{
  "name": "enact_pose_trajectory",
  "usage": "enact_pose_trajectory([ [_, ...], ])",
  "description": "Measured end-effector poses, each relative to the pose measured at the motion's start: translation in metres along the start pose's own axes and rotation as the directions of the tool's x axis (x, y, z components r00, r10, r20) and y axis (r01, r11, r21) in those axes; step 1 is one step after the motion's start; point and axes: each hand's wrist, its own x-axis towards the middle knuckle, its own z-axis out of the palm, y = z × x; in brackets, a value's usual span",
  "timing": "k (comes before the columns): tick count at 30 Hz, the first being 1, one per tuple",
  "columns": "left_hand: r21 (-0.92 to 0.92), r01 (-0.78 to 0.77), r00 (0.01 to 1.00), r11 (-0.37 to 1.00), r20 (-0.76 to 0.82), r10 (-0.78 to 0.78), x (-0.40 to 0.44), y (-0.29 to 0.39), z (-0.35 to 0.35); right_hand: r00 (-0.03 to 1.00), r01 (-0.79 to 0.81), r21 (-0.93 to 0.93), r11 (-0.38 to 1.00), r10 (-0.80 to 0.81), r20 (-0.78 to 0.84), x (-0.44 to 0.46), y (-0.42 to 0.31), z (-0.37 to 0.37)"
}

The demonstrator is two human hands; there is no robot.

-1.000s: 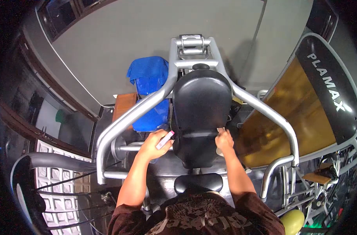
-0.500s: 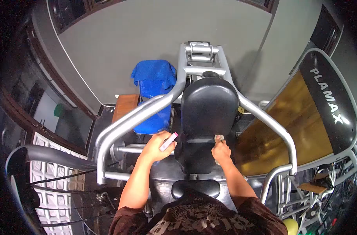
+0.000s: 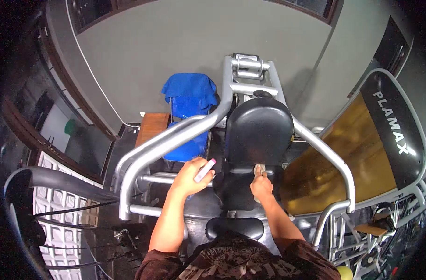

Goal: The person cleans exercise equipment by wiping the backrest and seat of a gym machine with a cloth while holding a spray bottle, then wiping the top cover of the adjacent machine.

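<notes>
Head view: left hand grips the pink-tipped white stick, slanting forward-right; right hand pinches something pale.

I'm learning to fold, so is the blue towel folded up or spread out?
Spread out: the blue towel hangs over the top of the blue chair, its edges drooping down.

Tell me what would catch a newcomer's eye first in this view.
Probably the gym machine's tall black backrest, upright in the middle between silver tubular bars. Next, the vivid blue towel draped over the blue chair behind the bars on the left, and the gold-and-black panel lettered PLAMAX on the right. Nearer, the left hand holds a small white item with a pink end.
</notes>
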Motion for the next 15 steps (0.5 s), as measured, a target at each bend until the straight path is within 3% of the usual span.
enact_pose_trajectory([
  [8,-0.028,-0.022,0.999,0.999,0.036,0.023,0.001,0.005,0.003,0.998,0.017,0.048,0.999,-0.014,-0.065,0.008,-0.029,0.024],
  [12,-0.005,-0.036,0.998,0.999,0.060,0.037,0.000,0.005,0.003,0.996,0.075,0.062,0.995,-0.077,0.037,-0.009,-0.068,0.027],
  [13,-0.024,-0.029,0.998,0.999,0.060,0.031,-0.002,0.005,0.003,0.991,0.016,0.048,0.999,-0.022,0.129,-0.004,-0.073,0.026],
  [15,-0.061,-0.014,0.998,0.998,0.056,0.018,-0.005,0.003,0.004,0.988,-0.003,0.028,1.000,-0.001,0.153,-0.012,-0.073,0.008],
])
